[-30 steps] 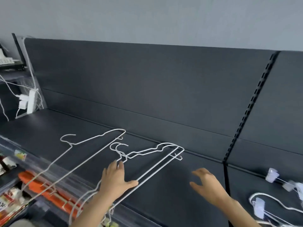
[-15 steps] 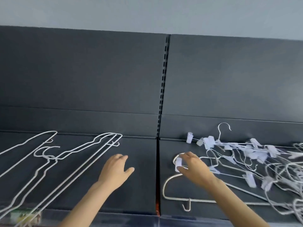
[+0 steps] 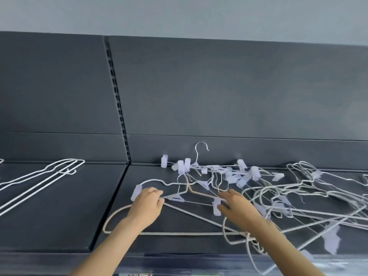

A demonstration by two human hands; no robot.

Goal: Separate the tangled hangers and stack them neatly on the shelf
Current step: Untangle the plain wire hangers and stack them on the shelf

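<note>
A tangled pile of white wire hangers and clip hangers [image 3: 278, 198] covers the right section of the dark grey shelf [image 3: 59, 220]. A neat stack of white hangers [image 3: 49, 173] lies flat on the left section. At the pile's left edge lies a thin clip hanger [image 3: 180, 199] with a pale clip at each end. My left hand [image 3: 146, 207] curls its fingers round the hanger's left end beside one clip. My right hand [image 3: 237, 209] pinches the other clip between thumb and fingers. A thicker white hanger [image 3: 159, 233] lies under both forearms.
The shelf's dark back panel [image 3: 219, 96] rises right behind the pile, with a slotted upright [image 3: 117, 100] between the two sections. One metal hook [image 3: 201, 148] stands up against the panel. Some hangers overhang the shelf's front edge at the lower right.
My left hand has left the bare shelf and moved right onto the pile. Both hands have taken hold of the clip hanger's ends. The view has shifted right.
</note>
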